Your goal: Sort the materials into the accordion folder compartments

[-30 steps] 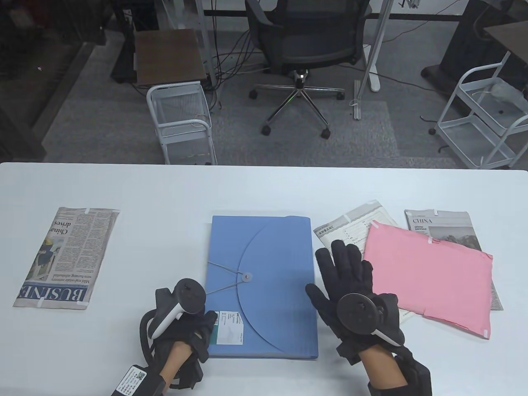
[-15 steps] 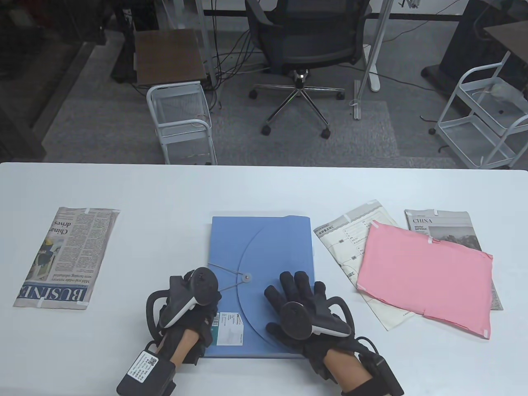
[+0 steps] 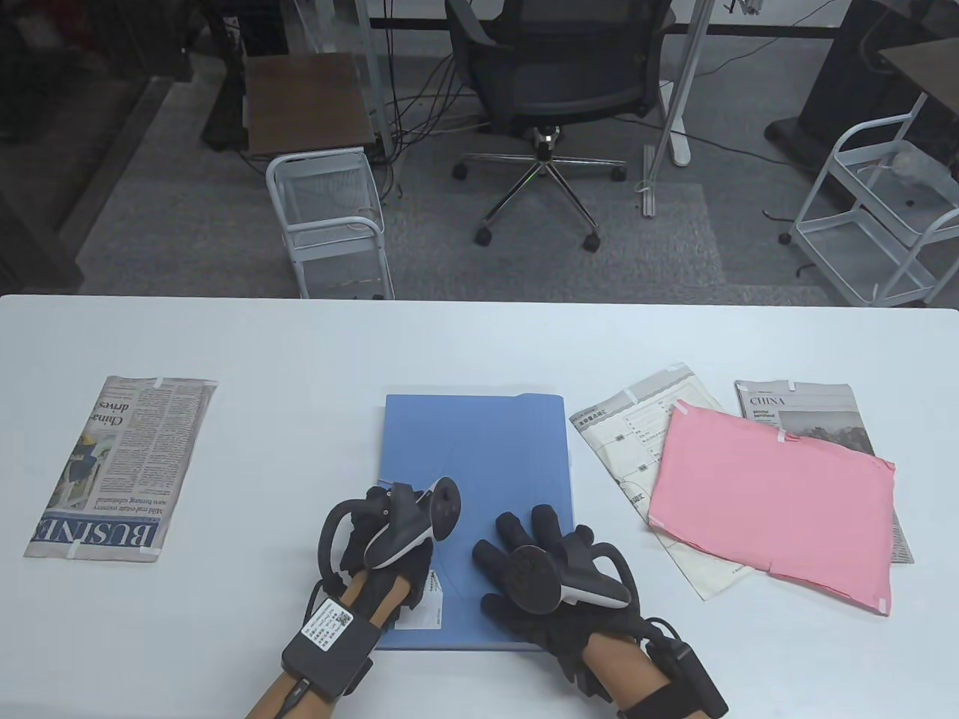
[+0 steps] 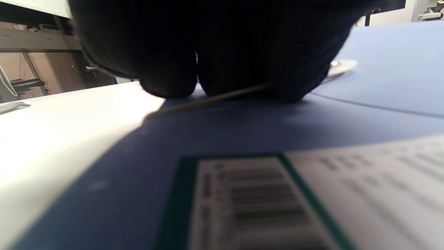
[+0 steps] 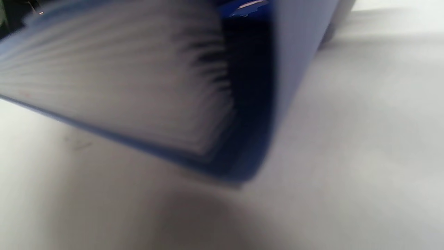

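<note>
The blue accordion folder [image 3: 479, 442] lies closed in the middle of the white table [image 3: 300, 352]. My left hand [image 3: 382, 524] is on its lower left part, and its tracker hides the round clasp. In the left wrist view my curled fingertips [image 4: 166, 80] press on the elastic cord [image 4: 208, 100] on the blue cover [image 4: 381, 86], just short of the clasp button [image 4: 341, 65]. My right hand [image 3: 524, 543] rests flat with spread fingers on the folder's lower right. The right wrist view shows only the folder's pleated edge [image 5: 138, 80].
A folded newspaper [image 3: 120, 464] lies at the left. At the right a pink sheet [image 3: 772, 502] overlaps a white printed paper [image 3: 637, 427] and a CHINA newspaper [image 3: 809, 412]. A barcode label [image 3: 423, 607] sits at the folder's near left corner.
My right hand came left from beside the pink sheet onto the folder's lower right. My left hand moved up and right from the label corner onto the cord and clasp.
</note>
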`<state>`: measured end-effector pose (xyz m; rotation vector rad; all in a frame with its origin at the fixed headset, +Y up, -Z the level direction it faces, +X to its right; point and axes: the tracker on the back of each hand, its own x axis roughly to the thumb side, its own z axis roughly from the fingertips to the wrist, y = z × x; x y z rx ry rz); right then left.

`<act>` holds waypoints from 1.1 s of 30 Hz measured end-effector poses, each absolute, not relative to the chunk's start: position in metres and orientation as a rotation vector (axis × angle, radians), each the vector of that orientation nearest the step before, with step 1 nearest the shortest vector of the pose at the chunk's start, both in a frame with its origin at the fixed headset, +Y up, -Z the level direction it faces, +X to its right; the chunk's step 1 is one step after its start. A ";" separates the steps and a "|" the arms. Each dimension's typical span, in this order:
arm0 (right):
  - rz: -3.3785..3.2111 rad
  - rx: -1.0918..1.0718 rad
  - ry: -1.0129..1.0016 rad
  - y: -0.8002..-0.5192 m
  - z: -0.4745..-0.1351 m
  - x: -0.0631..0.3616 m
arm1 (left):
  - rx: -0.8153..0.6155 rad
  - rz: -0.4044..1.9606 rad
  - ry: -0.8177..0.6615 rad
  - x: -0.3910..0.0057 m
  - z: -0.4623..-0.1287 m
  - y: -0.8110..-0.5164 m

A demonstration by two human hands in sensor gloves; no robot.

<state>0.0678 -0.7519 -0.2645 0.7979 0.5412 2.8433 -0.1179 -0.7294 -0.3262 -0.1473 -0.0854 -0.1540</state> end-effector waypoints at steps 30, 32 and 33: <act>2.882 0.811 0.618 -0.752 -0.250 0.049 | -0.344 0.221 0.011 -0.173 -0.336 -0.744; 2.883 0.805 0.592 -0.751 -0.248 0.044 | -0.330 0.241 0.016 -0.174 -0.336 -0.744; 2.878 0.828 0.596 -0.750 -0.247 0.042 | -0.323 0.243 0.017 -0.175 -0.336 -0.744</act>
